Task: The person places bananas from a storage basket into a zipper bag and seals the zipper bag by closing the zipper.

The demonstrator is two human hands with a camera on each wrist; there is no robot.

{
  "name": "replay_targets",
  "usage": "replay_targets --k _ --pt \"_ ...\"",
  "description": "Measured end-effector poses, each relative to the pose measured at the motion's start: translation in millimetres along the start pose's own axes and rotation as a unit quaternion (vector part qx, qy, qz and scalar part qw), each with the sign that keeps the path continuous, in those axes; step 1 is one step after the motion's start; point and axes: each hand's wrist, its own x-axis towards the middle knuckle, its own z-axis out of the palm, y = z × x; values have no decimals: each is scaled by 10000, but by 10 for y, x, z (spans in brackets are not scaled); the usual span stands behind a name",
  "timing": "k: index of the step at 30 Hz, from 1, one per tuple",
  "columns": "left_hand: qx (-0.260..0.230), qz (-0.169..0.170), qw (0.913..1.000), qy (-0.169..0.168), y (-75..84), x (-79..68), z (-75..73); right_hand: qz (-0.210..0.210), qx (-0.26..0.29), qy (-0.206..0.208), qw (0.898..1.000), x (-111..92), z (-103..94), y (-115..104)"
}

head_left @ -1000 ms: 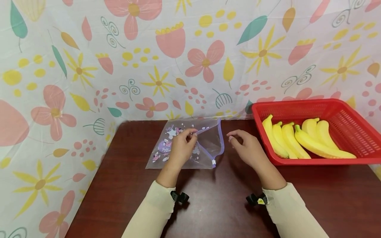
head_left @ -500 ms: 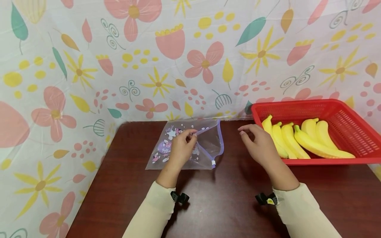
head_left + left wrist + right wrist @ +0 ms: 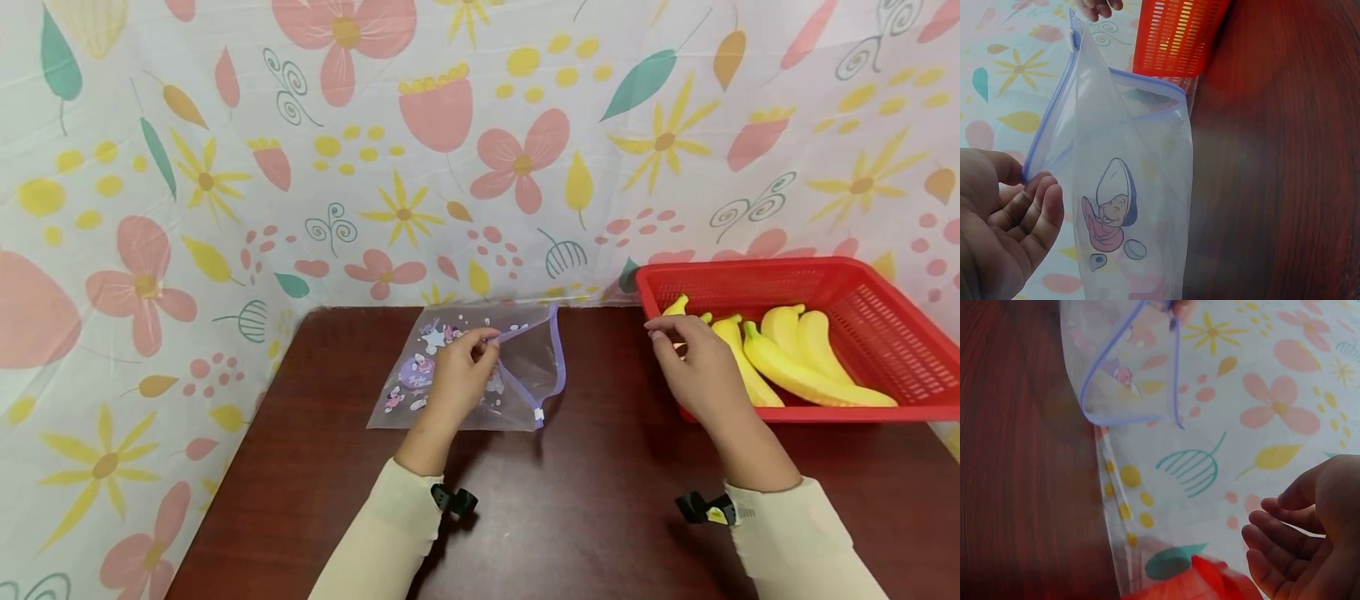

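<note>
Your left hand [image 3: 461, 368] pinches the gaping bag [image 3: 414, 375] on the table [image 3: 585, 508] while your right hand [image 3: 701, 365] — empty, loosely curved — hangs near the bananas [image 3: 810, 377] in the red basket [image 3: 825, 414], seemingly a reaching step that calls for gripping one.

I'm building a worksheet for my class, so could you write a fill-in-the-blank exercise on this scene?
1. The left hand pinches the bag, whose mouth is ____.
2. The basket containing the bananas is coloured ____.
3. The right hand has ____ in its grip.
4. In the head view, the basket is to the ____ of the bag.

Missing words: open; red; nothing; right.
</note>
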Motion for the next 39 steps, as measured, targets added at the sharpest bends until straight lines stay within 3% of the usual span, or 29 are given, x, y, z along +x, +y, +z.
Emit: replay_targets --k 6,22,29,39 --pt "-57 -14 10000 15 -8 0 2 -16 -81 -21 10000 -10 -64 117" --pt "-5 -33 10000 31 7 -11 -8 524 -718 -463 9950 88 -147 320" --pt "-83 -47 9999 35 17 -15 -10 442 -1028 -646 9916 135 -134 408" --pt "-153 -78 9999 3 40 -22 4 717 -1457 -1227 9791 227 -172 547"
